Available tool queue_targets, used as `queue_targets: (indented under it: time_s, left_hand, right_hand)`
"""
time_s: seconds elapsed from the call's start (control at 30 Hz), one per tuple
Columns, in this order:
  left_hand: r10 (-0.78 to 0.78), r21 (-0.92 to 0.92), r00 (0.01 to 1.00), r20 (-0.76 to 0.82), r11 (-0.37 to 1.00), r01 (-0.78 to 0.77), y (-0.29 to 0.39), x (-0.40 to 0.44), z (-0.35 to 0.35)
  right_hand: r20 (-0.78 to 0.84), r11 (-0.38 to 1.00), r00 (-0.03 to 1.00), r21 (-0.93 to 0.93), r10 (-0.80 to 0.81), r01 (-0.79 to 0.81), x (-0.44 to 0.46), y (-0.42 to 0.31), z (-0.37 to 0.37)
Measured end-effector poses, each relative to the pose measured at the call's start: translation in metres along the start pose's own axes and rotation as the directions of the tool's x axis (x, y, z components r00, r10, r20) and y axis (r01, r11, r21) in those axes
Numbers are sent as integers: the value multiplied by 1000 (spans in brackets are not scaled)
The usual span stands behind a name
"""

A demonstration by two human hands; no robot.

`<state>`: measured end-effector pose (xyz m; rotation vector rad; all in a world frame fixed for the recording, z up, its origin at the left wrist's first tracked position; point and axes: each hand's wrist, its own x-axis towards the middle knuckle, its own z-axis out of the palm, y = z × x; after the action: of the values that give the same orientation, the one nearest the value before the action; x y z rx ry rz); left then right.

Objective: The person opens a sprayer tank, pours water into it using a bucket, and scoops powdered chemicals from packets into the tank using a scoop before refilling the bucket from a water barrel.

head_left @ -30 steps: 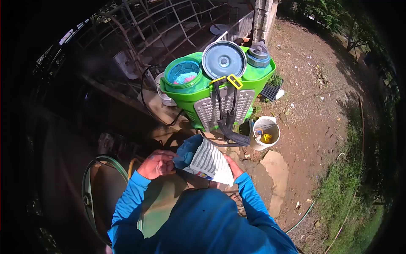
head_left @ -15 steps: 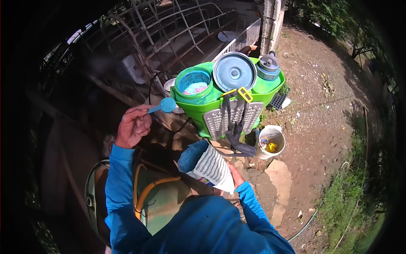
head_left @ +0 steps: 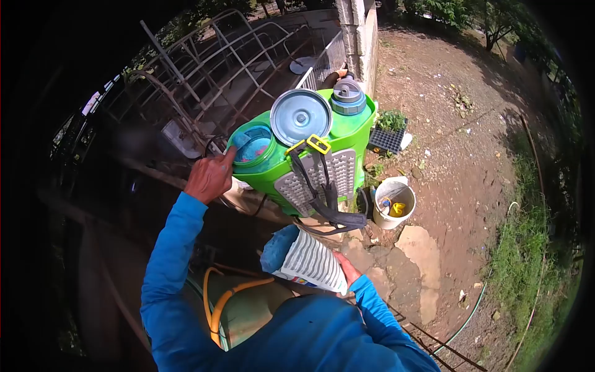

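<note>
My left hand [head_left: 211,178] is at the left rim of the round opening in a green backpack sprayer [head_left: 347,131]. It grips a small blue scoop [head_left: 249,137], whose bowl appears to be inside the opening; the handle is mostly hidden by my fingers. White and pink material shows in the basket strainer [head_left: 260,146] there. Lower down, my right hand [head_left: 348,268] is closed around a white, grey-striped bag [head_left: 313,259]. The bag lies tilted, its open blue-lined mouth facing left. The sprayer's round grey-blue lid [head_left: 302,118] leans beside the opening.
A white bucket [head_left: 395,203] with yellow and blue items stands right of the sprayer. Behind it is a black seedling tray [head_left: 387,139]. Metal bars [head_left: 229,53] rise at the back left, beside a concrete post [head_left: 352,37]. An orange hose [head_left: 217,310] curves over a green drum below.
My left hand has moved the scoop from beside the sprayer up to its opening. The right hand keeps hold of the bag. The view has shifted, so the sprayer appears further left.
</note>
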<state>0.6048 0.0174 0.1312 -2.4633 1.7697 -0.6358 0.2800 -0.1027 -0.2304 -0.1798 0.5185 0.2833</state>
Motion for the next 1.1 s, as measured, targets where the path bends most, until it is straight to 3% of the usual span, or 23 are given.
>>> queue_targets:
  time_s: [0.1,0.2,0.3,0.43,0.5,0.53,0.57,0.6,0.63,0.67,0.7,0.73,0.83,0.93,1.03,1.1]
  left_hand:
    - [60,75,998,19,995,-62,-10,-2,2]
    - [129,48,983,-132,991,-124,-10,-2,-1]
    - [150,120,989,15,981,-150,-7,-8,-1]
    - [121,84,993,-9,989,-120,-3,-11,-7]
    - [72,-25,992,-101,997,-75,-1,-11,-13]
    - [34,-87,964,-265,995,-58,1,-10,-16]
    - [33,-98,966,-255,993,-60,8,-12,-24]
    - [-144,-272,952,-271,960,68,17,-16,-37]
    - [-319,-439,913,-255,879,185,25,-20,-51]
    - [-323,-446,914,-246,875,189,36,-27,-66]
    - [-367,-651,930,-25,712,264,49,-36,-82]
    - [-349,-789,915,201,496,362,61,-48,-91]
    - [-88,-817,916,391,425,390,102,-70,-101]
    - [108,-852,934,340,456,257,144,-80,-88]
    - [242,-869,923,300,468,160,181,-85,-75]
    - [210,-896,947,243,422,136,207,-97,-49]
  right_hand:
    - [1,996,997,-53,-78,78,-18,-2,18]
    - [-37,992,993,-61,-112,110,-19,-4,14]
    - [11,978,980,-54,-200,201,-10,-2,1]
    - [38,973,973,-29,-228,229,-15,-8,5]
    - [87,975,971,10,-221,221,-2,-6,-16]
    - [126,976,968,2,-217,219,0,-7,-21]
    - [114,977,970,10,-214,214,0,-6,-24]
    - [83,971,967,15,-240,239,0,-5,-27]
    - [53,964,963,16,-265,264,-1,-6,-30]
    - [101,964,960,-23,-263,266,-8,-9,-32]
    - [93,965,962,-23,-258,262,-14,-10,-34]
    - [107,955,950,-16,-294,298,-20,-9,-34]
    - [159,938,931,-55,-330,342,-32,-11,-37]
    - [120,964,956,47,-266,262,-42,-14,-31]
    - [202,987,967,81,-154,141,-55,-19,-20]
    - [174,983,969,81,-178,166,-51,-13,-29]
